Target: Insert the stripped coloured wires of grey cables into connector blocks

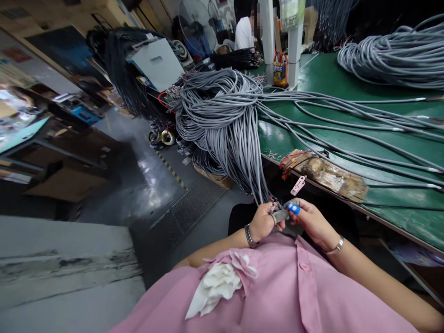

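A thick bundle of grey cables (239,152) hangs over the table's left end, its ends dropping to my hands in front of my lap. My left hand (262,223) is closed around a grey cable end, and thin coloured wires (275,205) show above its fingers. Grey wrapping covers one of its fingers. My right hand (312,221) meets it, thumb and forefinger pinched together. A blue cover (294,208) sits on that thumb. What the right fingertips pinch is too small to make out.
Along the edge of the green table (319,74) lies a wooden block (326,173) with a pink clip (298,185) beside it. A large grey cable coil (395,58) rests at the back right. A person (244,33) sits behind, near a fan (197,27).
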Action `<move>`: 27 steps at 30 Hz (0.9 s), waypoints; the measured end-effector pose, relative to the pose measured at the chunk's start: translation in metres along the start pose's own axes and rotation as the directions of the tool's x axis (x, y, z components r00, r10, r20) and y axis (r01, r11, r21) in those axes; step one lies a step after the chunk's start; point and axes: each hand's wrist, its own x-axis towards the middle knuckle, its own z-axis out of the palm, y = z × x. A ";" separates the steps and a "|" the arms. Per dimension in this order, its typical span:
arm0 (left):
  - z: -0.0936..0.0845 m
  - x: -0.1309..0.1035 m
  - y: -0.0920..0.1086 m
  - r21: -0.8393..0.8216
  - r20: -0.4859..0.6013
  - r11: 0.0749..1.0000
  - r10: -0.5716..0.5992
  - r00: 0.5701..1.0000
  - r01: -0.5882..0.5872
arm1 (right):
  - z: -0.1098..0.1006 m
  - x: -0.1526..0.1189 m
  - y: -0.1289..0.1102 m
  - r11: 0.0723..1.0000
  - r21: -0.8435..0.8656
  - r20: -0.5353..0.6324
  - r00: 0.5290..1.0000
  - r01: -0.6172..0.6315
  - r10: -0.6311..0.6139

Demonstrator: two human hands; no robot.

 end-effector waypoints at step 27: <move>0.019 0.014 0.006 -0.110 -0.105 0.982 0.142 0.984 -0.153 | -0.003 0.039 -0.023 0.984 0.023 -0.173 0.970 0.176 -0.169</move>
